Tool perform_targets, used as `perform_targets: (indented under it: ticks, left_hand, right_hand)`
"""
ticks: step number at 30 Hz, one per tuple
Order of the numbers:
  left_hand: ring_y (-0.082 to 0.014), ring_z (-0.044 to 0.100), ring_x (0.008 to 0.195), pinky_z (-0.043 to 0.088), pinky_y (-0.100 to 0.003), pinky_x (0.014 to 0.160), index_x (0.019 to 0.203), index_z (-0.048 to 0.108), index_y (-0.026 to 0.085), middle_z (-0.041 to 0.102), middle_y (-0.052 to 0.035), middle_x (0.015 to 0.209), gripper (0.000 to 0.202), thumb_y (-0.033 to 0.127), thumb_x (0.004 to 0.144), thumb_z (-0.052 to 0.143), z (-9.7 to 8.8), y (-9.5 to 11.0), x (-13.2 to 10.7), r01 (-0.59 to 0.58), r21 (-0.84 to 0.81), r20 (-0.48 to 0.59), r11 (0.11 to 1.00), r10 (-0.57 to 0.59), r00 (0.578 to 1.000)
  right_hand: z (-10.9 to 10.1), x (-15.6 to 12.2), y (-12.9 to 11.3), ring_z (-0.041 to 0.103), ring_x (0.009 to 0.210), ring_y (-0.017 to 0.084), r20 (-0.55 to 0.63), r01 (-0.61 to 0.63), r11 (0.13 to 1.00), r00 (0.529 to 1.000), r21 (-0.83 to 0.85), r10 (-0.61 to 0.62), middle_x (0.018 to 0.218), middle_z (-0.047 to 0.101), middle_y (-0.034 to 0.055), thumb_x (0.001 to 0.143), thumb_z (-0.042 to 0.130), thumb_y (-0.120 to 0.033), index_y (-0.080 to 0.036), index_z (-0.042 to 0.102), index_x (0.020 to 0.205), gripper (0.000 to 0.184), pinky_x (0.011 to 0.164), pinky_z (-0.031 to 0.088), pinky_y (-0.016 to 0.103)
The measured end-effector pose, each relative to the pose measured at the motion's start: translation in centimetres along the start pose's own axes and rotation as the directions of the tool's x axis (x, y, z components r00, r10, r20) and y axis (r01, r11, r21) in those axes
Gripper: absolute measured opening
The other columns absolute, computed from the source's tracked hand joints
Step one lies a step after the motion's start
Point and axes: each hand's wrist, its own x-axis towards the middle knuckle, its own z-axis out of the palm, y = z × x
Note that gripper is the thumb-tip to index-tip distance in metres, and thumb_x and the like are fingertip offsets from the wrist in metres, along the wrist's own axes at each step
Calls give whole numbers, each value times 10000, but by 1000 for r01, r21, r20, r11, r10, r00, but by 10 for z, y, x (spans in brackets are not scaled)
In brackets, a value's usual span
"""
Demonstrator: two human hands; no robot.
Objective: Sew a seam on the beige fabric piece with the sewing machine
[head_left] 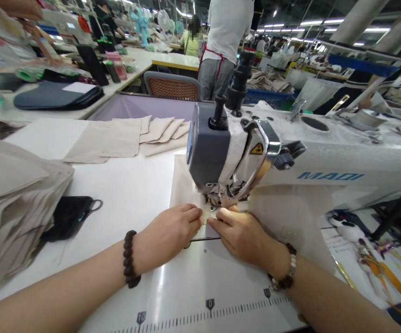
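A beige fabric piece [181, 185] lies on the white table under the head of the sewing machine [209, 148]. My left hand [169, 236] has its fingers bent together on the cloth, just left of the presser foot [215, 201]. On the other side, my right hand [244, 233] pinches the cloth close in front of the foot, its thumb and forefinger near the left fingertips. Both hands hide parts of the fabric edge and the stitching spot. More beige cloth [290, 203] spreads beneath the machine arm on the right.
Stacked beige panels [13, 194] stand at left beside a black pouch-like item [70, 217]. Overlapping beige pieces [120, 138] lie behind. A ruler scale [210, 305] marks the table's front. Thread and small tools [370, 259] sit right. A person [226, 41] stands beyond a chair [171, 85].
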Motion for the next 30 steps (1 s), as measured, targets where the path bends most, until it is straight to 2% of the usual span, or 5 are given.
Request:
perform_targets:
  ticks: [5, 11, 21, 25, 30]
  left_hand:
    - [-191, 568, 999, 473, -321, 937, 917, 621, 79, 631, -103, 994, 321, 157, 946, 311, 6, -9, 6, 15, 21, -47, 1000, -14, 999]
    - [-193, 499, 1145, 417, -330, 1018, 1072, 581, 82, 596, -104, 1120, 269, 209, 938, 385, 14, -20, 10, 63, 28, -42, 998, -62, 997]
    - [-191, 548, 1020, 497, -314, 869, 1044, 581, 95, 600, -94, 1017, 249, 203, 934, 386, 5, -22, 14, 82, 4, -64, 997, -82, 995]
    - [-209, 555, 937, 479, -360, 858, 1036, 587, 102, 604, -89, 975, 213, 205, 910, 449, 1, -17, 15, 110, 66, -17, 992, -109, 994]
    - [-211, 533, 755, 461, -334, 649, 837, 610, 98, 589, -91, 841, 228, 259, 907, 463, -3, 1, 13, 145, 143, 68, 979, -156, 985]
  right_hand:
    - [3, 3, -1, 439, 678, 181, 1, -53, 998, 999, -39, 53, 771, 525, 54, 856, 436, -84, -114, 593, 916, 171, 632, 355, 294]
    - [3, 4, -3, 443, 684, 183, -12, -54, 996, 999, -68, 53, 769, 534, 58, 820, 479, -65, -112, 590, 880, 135, 634, 357, 293]
    - [0, 7, -4, 460, 672, 167, -9, -44, 992, 999, -120, 43, 738, 526, 53, 846, 433, -62, -123, 575, 818, 157, 611, 358, 276]
    - [1, 6, -4, 458, 676, 170, 1, -48, 995, 999, -91, 49, 745, 528, 52, 835, 436, -55, -126, 572, 826, 154, 623, 372, 279]
    - [1, 5, -3, 464, 695, 175, -10, -50, 998, 999, -36, 50, 790, 542, 57, 828, 452, -50, -104, 570, 968, 191, 614, 371, 284]
